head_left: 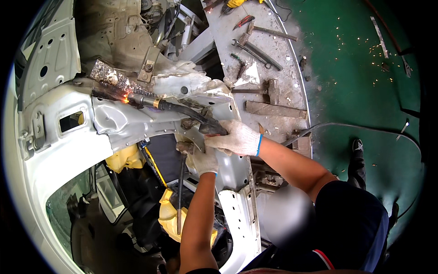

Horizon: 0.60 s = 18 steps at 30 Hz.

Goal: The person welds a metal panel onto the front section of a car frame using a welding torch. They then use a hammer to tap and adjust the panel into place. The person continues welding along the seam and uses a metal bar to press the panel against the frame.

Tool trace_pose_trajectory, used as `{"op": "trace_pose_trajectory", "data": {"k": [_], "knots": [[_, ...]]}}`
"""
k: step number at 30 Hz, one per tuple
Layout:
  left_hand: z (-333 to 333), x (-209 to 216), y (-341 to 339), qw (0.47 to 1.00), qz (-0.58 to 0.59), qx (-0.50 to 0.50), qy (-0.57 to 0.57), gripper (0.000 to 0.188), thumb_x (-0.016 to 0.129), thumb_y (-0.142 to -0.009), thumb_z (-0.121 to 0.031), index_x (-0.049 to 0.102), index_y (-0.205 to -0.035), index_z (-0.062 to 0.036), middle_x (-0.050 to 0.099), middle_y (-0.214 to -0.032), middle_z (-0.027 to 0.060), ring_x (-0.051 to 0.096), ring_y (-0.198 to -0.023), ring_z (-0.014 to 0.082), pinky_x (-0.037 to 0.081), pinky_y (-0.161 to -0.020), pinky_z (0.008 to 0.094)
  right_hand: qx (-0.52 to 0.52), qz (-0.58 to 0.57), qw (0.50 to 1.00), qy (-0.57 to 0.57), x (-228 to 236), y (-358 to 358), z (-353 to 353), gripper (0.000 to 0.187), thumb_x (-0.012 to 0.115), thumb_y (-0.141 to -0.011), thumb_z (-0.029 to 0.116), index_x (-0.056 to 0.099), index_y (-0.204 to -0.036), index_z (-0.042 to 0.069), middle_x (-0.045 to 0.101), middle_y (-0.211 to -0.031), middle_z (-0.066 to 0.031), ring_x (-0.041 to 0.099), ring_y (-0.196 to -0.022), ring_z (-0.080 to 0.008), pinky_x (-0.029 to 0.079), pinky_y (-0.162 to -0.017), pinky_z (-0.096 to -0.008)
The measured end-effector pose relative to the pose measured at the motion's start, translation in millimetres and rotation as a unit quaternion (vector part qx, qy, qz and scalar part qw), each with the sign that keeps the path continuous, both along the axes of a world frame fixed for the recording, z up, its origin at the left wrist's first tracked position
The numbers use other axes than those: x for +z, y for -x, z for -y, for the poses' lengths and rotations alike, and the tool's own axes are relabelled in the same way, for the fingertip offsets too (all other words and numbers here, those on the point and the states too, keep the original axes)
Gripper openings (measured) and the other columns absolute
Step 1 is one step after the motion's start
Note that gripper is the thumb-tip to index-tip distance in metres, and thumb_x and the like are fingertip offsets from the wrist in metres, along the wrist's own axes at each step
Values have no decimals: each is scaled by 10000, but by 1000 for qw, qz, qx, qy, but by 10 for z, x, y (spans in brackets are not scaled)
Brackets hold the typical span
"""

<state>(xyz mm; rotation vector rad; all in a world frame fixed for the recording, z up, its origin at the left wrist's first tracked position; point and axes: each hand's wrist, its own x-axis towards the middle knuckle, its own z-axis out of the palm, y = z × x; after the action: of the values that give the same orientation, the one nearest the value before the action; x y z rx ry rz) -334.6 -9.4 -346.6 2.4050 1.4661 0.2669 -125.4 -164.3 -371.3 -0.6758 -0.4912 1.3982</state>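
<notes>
Over car body (114, 118): welding torch (181, 109), long axis leftward from right hand (241, 138), fingers gripping its handle. Left hand (204, 160) beside hammer (181, 192), grip unclear.

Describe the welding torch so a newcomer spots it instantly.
Start at the white car body, then the gloved right hand over it. The welding torch extends left from that hand: black neck, brass-coloured ring, grey nozzle. No other tool ends at an orange glow.

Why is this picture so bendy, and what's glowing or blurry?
In the head view, the fisheye lens bends straight edges; in the head view, an orange glow shows at the torch's tip; same view, a pale patch beside the dark sleeve is too blurred to identify.
</notes>
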Motion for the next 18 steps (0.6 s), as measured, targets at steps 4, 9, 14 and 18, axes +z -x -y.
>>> {"op": "trace_pose_trajectory", "data": {"k": [4,9,14,18], "knots": [[-8,-18,-26,999,6,15,40,630,677,-1027,-364,554,-1451,86,674,-1401,232,657,-1302,303,480,-1107,393,14,-12,1000,0,-25,-55,-2,366,795,-933,339,705,-1105,29,619,-717,6,549,-570,-90,451,-506,-296],[76,-7,-25,1000,-13,-6,-5,660,670,-1022,-413,559,-1468,60,662,-1422,245,635,-1337,345,468,-1130,407,23,-8,1000,16,-25,-69,-4,350,791,-932,332,706,-1110,43,619,-715,6,557,-576,-92,463,-508,-288],[268,165,-294,992,-115,42,-26,731,637,-1008,-544,585,-1461,28,662,-1413,261,634,-1321,398,479,-1121,427,24,0,999,37,126,-174,143,353,794,-926,341,694,-1078,38,623,-714,1,566,-559,-90,469,-492,-286],[277,160,-386,997,-65,27,-15,797,631,-955,-646,614,-1443,-16,695,-1353,258,663,-1259,422,508,-1077,462,-32,30,997,56,0,-63,53,364,798,-923,338,681,-1046,16,627,-708,-8,579,-526,-94,482,-476,-279]]}}
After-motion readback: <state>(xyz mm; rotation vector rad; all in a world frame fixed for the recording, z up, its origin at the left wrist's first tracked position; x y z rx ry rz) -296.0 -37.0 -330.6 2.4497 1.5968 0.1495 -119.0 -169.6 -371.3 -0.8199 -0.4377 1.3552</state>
